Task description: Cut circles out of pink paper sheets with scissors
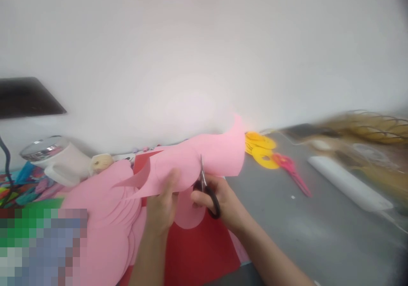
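Observation:
My left hand (164, 205) grips a sheet of pink paper (219, 152), thumb on top and fingers underneath. My right hand (219, 196) holds black-handled scissors (213, 201), fingers in the loops. Their blades point up and away at the sheet, along a curved cut edge. A strip of the sheet curls up at the left, and the far right end bends over. Below the hands lies red paper (200, 252) with a rounded pink piece over it. Left of my left hand is a stack of pink rounded cutouts (105, 226).
Yellow paper rings (266, 156) and pink scissors (293, 173) lie right on the grey table (306, 235). Farther right is a white power strip (350, 184). A white mug (68, 160) with a shiny lid stands at the left, near colourful scraps (28, 188). A wall rises behind.

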A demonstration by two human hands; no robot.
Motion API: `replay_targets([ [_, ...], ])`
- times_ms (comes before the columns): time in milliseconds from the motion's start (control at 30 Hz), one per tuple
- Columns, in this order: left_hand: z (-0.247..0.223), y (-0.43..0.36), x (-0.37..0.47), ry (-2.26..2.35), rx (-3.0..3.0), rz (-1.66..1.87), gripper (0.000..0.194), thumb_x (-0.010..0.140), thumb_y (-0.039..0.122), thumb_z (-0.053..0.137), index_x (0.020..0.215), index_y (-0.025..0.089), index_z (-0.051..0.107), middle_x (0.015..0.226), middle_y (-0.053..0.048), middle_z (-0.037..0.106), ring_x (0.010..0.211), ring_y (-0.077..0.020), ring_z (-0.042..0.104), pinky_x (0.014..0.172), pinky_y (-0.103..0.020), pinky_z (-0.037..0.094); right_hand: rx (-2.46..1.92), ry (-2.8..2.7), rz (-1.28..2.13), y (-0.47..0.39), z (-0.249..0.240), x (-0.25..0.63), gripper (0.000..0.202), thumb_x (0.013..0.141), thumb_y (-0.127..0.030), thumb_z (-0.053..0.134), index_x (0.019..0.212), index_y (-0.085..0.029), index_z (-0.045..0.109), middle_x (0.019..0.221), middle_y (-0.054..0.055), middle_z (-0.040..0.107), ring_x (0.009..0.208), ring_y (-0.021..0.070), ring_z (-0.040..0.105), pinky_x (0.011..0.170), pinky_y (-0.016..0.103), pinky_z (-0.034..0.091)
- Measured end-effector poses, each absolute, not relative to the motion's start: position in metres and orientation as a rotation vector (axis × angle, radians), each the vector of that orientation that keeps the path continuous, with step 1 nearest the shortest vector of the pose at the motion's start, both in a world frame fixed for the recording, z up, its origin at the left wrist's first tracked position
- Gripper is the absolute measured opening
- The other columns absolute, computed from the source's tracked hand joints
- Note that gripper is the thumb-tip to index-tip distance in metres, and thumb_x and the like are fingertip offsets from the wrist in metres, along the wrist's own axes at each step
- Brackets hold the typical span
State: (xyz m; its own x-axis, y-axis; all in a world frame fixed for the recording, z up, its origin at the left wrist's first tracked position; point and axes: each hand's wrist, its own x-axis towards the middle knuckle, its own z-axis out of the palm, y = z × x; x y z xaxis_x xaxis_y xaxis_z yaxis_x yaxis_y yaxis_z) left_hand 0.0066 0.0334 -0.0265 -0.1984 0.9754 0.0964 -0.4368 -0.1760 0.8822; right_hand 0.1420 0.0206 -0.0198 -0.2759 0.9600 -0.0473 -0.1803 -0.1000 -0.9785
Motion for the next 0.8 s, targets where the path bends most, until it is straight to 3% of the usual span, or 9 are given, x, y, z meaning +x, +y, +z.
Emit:
replay_targets([
  [400, -0.027, 0.034, 0.007, 0.873, 0.862, 1.601, 0.055, 0.072, 0.033, 0.078, 0.124, 0.030, 0.062, 0.110, -0.003, 0.073, 0.114, -0.0273, 0.062, 0.094, -0.038, 0.053, -1.007, -1.194, 1.555, 0.019, -0.019, 0.140, 0.038, 0.061, -0.043, 0.082, 0.065, -0.017, 0.054, 0.057, -0.005, 0.047, 0.056, 0.0107, 0.046, 0.055, 0.024, 0.043],
  [633, -0.032, 0.033, 0.019, 1.009, 0.846, 1.793, 0.069, 0.068, 0.029, 0.083, 0.131, 0.029, 0.055, 0.126, -0.006, 0.066, 0.128, -0.0282, 0.052, 0.106, -0.043, 0.044, -0.977, -1.265, 1.436, 0.018, -0.029, 0.133, 0.036, 0.066, -0.041, 0.080, 0.071, -0.018, 0.053, 0.057, -0.006, 0.046, 0.054, 0.0099, 0.040, 0.051, 0.023, 0.036],
  [800, -0.029, 0.031, 0.019, 0.948, 0.787, 1.724, 0.060, 0.068, 0.029, 0.083, 0.124, 0.029, 0.061, 0.113, -0.005, 0.072, 0.115, -0.0274, 0.062, 0.093, -0.038, 0.054, -0.943, -1.293, 1.412, 0.018, -0.030, 0.132, 0.039, 0.066, -0.041, 0.081, 0.069, -0.019, 0.049, 0.057, -0.006, 0.043, 0.053, 0.0096, 0.037, 0.048, 0.022, 0.034],
])
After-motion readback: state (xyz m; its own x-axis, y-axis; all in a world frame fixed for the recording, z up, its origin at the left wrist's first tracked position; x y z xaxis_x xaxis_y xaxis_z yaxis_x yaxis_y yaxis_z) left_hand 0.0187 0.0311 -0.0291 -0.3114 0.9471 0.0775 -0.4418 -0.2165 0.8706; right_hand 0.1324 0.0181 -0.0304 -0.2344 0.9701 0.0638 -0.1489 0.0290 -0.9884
